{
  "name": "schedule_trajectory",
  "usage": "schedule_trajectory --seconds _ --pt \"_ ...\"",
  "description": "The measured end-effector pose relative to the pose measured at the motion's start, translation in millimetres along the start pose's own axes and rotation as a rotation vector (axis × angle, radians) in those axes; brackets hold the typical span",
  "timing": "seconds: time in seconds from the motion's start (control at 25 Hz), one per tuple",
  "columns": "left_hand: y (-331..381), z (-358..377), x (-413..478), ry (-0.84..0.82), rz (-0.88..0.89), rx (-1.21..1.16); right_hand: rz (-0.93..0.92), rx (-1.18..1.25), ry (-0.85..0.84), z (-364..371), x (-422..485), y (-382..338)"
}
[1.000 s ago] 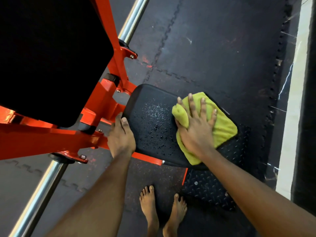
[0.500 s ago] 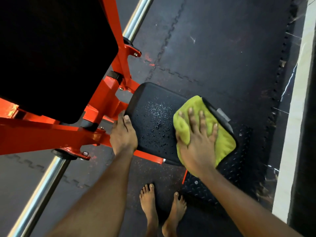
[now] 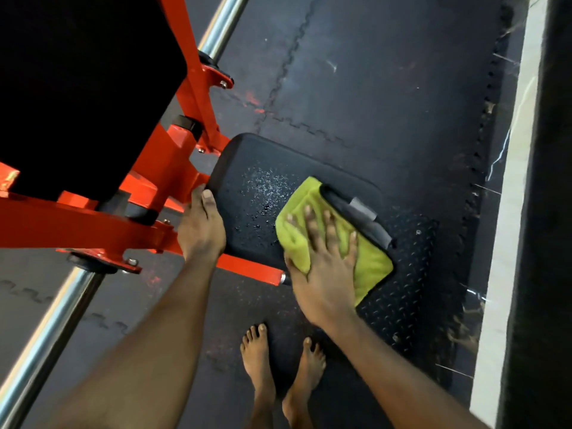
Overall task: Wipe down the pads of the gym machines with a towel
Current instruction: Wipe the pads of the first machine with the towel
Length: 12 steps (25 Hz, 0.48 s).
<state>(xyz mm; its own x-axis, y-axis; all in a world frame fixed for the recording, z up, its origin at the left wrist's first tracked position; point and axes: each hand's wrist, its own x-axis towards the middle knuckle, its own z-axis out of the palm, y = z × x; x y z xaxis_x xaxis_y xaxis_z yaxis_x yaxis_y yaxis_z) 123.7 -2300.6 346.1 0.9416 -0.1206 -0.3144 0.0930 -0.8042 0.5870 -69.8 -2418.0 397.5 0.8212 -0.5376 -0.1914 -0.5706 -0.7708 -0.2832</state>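
A black seat pad (image 3: pixel 257 193) of an orange gym machine sits low in the middle of the view, speckled with wet droplets. A yellow-green towel (image 3: pixel 371 261) lies over the pad's near right corner. My right hand (image 3: pixel 325 264) presses flat on the towel with fingers spread. My left hand (image 3: pixel 201 224) grips the pad's left edge, thumb on top. A larger black back pad (image 3: pixel 80 82) fills the upper left.
The orange frame (image 3: pixel 93 224) and a chrome bar (image 3: pixel 46 335) run along the left. Dark rubber floor mats (image 3: pixel 387 88) lie beyond, a studded black footplate (image 3: pixel 411 280) at right, a pale ledge (image 3: pixel 510 212) at far right. My bare feet (image 3: pixel 278 366) stand below the pad.
My right hand has slid the towel toward me and to the right, down to the pad's near right corner, uncovering the pad's far right edge. My left hand keeps its hold.
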Motion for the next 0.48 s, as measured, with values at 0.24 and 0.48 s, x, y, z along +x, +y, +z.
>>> schedule_trajectory --seconds 0.24,0.48 --pt "47.3 -35.2 -61.1 -0.051 0.514 -0.279 0.506 1.385 -0.28 -97.4 -51.4 29.3" --pt "106.5 -60.0 -149.2 -0.78 0.771 -0.291 0.324 1.228 -0.425 -189.1 -52.1 67.6"
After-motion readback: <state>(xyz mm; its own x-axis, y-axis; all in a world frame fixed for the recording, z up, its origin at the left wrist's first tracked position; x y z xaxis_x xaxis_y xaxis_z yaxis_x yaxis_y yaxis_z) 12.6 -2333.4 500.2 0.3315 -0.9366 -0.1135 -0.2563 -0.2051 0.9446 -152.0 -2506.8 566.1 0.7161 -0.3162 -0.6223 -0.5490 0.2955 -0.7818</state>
